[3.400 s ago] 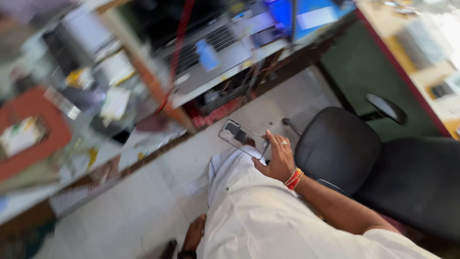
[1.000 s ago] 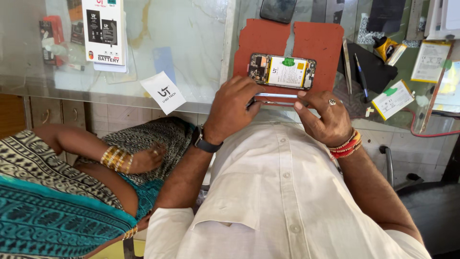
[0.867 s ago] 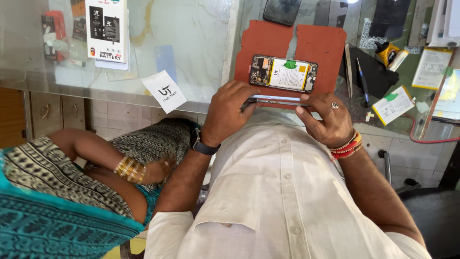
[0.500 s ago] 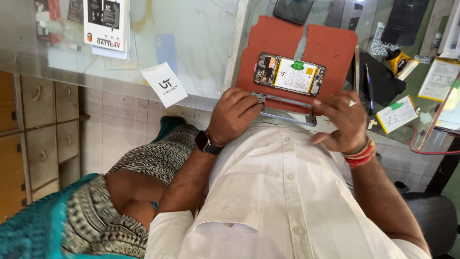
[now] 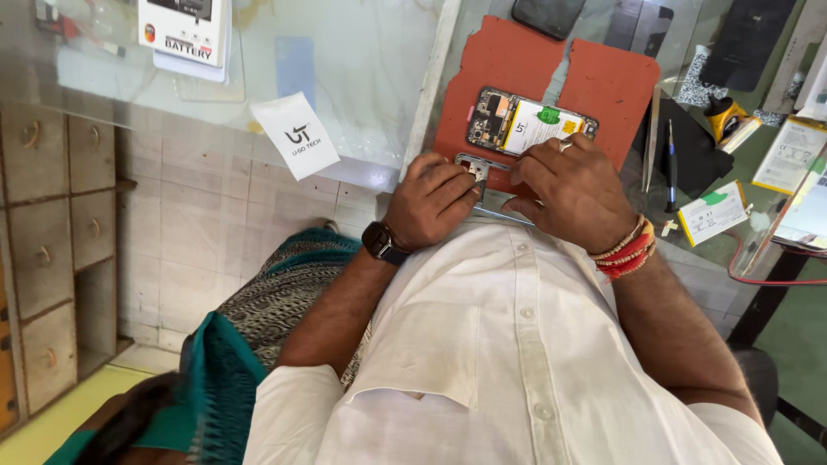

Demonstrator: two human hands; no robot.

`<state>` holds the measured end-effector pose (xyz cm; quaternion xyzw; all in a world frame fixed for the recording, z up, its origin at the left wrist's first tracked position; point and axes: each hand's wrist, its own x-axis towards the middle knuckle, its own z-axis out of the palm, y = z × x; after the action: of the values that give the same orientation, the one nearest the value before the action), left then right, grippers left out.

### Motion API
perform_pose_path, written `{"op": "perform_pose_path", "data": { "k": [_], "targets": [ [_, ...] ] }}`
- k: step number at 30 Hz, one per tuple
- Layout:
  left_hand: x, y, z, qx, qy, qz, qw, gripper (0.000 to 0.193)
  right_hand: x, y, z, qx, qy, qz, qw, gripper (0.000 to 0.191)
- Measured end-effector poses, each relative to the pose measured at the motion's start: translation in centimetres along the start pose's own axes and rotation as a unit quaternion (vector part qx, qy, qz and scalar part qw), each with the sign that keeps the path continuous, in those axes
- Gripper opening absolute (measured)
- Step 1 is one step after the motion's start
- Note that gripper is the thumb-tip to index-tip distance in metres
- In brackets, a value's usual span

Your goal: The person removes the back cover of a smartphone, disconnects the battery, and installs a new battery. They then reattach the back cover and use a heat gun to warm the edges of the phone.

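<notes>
Left hand (image 5: pixel 431 202): fingertips pinching a small metal bracket (image 5: pixel 474 166) | Right hand (image 5: pixel 573 194): curled, resting on the opened phone (image 5: pixel 530 123) | Phone: on red mat (image 5: pixel 517 65) on counter (image 5: pixel 370 52), just beyond both hands, long axis left-right | Right hand nearer.

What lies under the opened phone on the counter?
The opened phone rests on a red-orange mat spread over the glass counter. Whatever sits on the mat directly beneath the phone is covered. The right hand touches its near edge.
</notes>
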<state>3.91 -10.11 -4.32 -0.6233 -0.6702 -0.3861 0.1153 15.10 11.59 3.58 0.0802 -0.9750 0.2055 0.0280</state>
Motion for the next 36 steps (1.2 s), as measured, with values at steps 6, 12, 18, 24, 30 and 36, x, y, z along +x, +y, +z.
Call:
{"op": "perform_pose_path", "data": {
  "k": [6,12,18,24,30,36],
  "targets": [
    [-0.2,-0.2,0.3,-0.005,0.008,0.004,1.000,0.012,0.3,0.0,0.6,-0.026,-0.007,0.023,0.999,0.033],
    [-0.3,-0.4,0.4,-0.007,0.008,0.002,1.000,0.012,0.2,0.0,1.0,-0.022,0.016,0.025,0.999,0.029],
    [-0.4,-0.5,0.4,-0.012,0.013,-0.010,1.000,0.012,0.3,0.1,1.3,-0.023,0.034,0.033,0.999,0.017],
    [-0.1,-0.5,0.5,-0.012,0.041,-0.033,0.999,0.009,0.6,0.9,1.4,0.083,0.038,0.084,0.992,0.013],
    [0.1,-0.3,0.5,-0.001,0.048,-0.047,0.998,0.007,1.3,2.0,1.6,0.169,0.006,0.159,0.973,0.012],
    [0.3,0.0,0.8,0.014,0.055,-0.053,0.997,0.007,1.5,2.5,1.6,0.165,0.003,0.168,0.972,0.015]
  ]
}}
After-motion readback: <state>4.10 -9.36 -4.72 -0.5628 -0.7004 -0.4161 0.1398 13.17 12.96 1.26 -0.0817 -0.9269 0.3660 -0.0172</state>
